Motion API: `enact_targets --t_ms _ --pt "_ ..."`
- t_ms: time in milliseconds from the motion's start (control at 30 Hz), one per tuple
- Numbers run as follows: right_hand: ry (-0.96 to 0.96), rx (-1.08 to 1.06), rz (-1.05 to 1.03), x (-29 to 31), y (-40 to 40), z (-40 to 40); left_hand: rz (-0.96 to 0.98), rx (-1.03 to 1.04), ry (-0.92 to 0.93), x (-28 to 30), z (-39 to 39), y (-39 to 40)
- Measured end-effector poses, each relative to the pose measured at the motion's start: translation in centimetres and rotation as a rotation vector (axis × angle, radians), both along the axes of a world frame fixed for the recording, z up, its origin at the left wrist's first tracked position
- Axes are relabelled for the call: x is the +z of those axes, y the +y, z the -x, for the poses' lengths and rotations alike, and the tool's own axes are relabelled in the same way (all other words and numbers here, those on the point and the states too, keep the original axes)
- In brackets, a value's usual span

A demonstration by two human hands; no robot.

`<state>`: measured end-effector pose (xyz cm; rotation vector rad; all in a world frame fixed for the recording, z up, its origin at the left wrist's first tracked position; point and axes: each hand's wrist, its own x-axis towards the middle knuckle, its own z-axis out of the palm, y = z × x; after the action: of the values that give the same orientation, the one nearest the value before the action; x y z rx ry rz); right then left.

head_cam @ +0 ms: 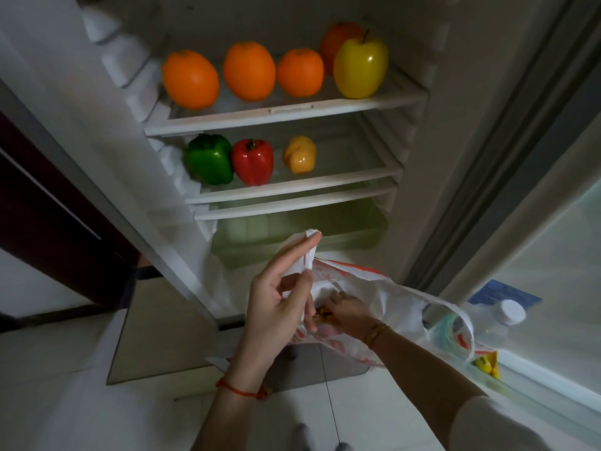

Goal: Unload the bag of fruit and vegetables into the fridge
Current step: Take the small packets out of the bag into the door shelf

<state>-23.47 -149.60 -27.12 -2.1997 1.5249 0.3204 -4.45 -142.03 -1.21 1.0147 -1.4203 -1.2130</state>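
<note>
**Bag held open at the fridge, right hand inside**

The left hand [279, 297] pinched one handle of the white plastic bag [374, 297] between thumb and fingers, drawing the handle upward so its tip stood above the hand. The right hand [344, 309] was inside the bag mouth, just right of and below the left hand, fingers curled around a yellow-orange item that was mostly hidden; what the item was could not be told. The bag hung below the left-hand pinch and stretched rightward, its long axis running from the raised handle down toward the second handle loop [455, 317], which trailed over the door shelf [536, 369].

Behind the hands stood the open fridge [455, 157]. The top shelf [286, 120] carried four oranges [190, 79] in a row and a yellow apple [360, 69], stem up, at the right. The shelf below [292, 187] carried a green pepper [209, 159] touching a red pepper [252, 161], both stem up, and a yellow pepper [300, 154] apart to the right, lying on its side. A bottle with a white cap [512, 312] stood in the door shelf.
</note>
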Motion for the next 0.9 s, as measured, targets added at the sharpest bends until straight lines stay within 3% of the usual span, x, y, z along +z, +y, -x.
enact_targets --t_ms 400,600,900 --pt "0.087 0.100 0.269 -1.3 -0.8 -0.7 -0.022 0.007 -0.012 -0.2 0.2 -0.7" --pt "0.079 0.033 0.229 1.9 0.1 -1.4 -0.021 -0.006 0.008 0.3 0.5 -0.6" --pt "-0.523 -0.599 0.095 10.6 2.9 -2.3 0.034 -0.097 -0.010 2.0 1.0 0.2"
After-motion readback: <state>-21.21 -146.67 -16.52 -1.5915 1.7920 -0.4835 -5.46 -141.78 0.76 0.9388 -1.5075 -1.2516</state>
